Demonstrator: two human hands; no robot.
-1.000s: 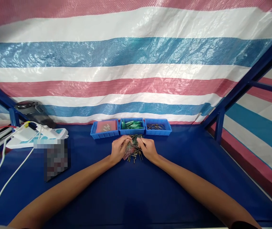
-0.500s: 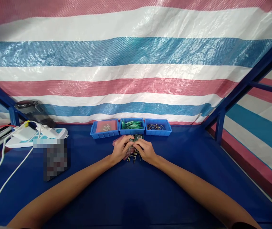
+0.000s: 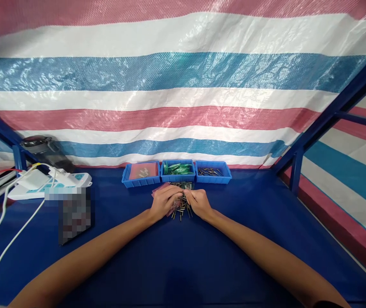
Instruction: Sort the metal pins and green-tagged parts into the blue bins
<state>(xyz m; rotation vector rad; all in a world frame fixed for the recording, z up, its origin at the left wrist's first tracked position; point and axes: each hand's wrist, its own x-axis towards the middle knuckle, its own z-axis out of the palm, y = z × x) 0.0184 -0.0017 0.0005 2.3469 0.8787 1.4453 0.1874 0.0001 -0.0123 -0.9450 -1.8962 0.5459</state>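
Pins (image 3: 181, 210), thin, dark and gold-tipped, lie heaped between both hands.

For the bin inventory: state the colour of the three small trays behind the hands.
Blue, all three trays; clearest in the head view.

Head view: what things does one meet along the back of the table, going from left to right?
White power strip → blue bin with pink contents → blue bin with green pieces → blue bin with dark pins → blue frame post.

White power strip (image 3: 66, 179) with cables (image 3: 6, 244) at left; striped tarp (image 3: 183, 85) behind.
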